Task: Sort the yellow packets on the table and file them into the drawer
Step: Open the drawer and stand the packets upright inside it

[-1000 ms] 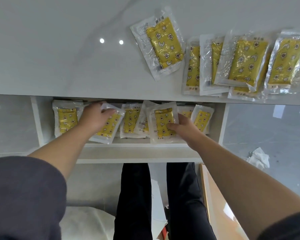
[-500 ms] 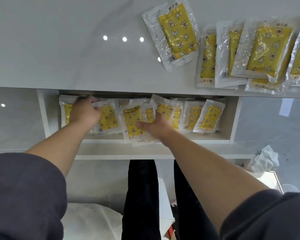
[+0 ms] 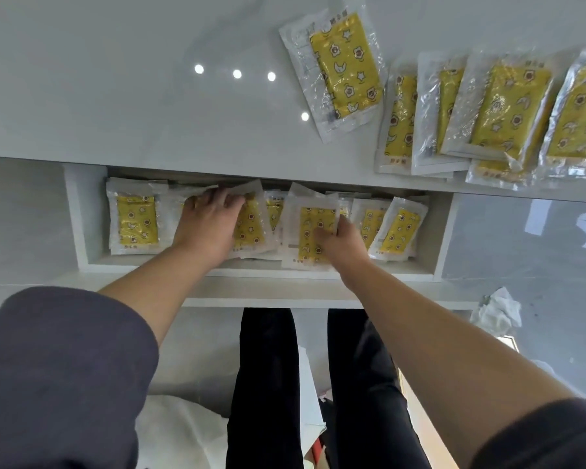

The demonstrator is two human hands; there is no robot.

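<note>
**A:** Where do we have our hands?

**B:** Both are in the open drawer (image 3: 82,231), which stands out below the front edge of the bench (image 3: 115,96). Our left hand (image 3: 210,225) lies flat toward the drawer's left end with its fingers straight and spread. That grip is wide and holds nothing. It rests on the pressed packet (image 3: 249,225), which leans a little to the right.

**A:** And our right?

**B:** Our right hand (image 3: 344,243) is near the middle of the drawer. Its grip is narrow, pinching the raised packet (image 3: 310,228) at the packet's right edge. The fingertips blur there, so we only think the thumb lies on the front face. This packet stands in front of its neighbours, with its bottom edge over the drawer's front wall.

**A:** What else is filed?

**B:** The leftmost packet (image 3: 136,220) lies flat against the drawer's left wall, just beside our left hand. The rightmost packet (image 3: 398,231) tilts near the right wall. More packets overlap between them.

**A:** And on the bench?

**B:** A lone packet (image 3: 344,66) lies askew toward the far right. Beside it, the overlapping packets (image 3: 508,106) run along the front edge to the right corner. A crumpled tissue (image 3: 498,311) lies on the floor (image 3: 521,238), to the right of the drawer.
</note>
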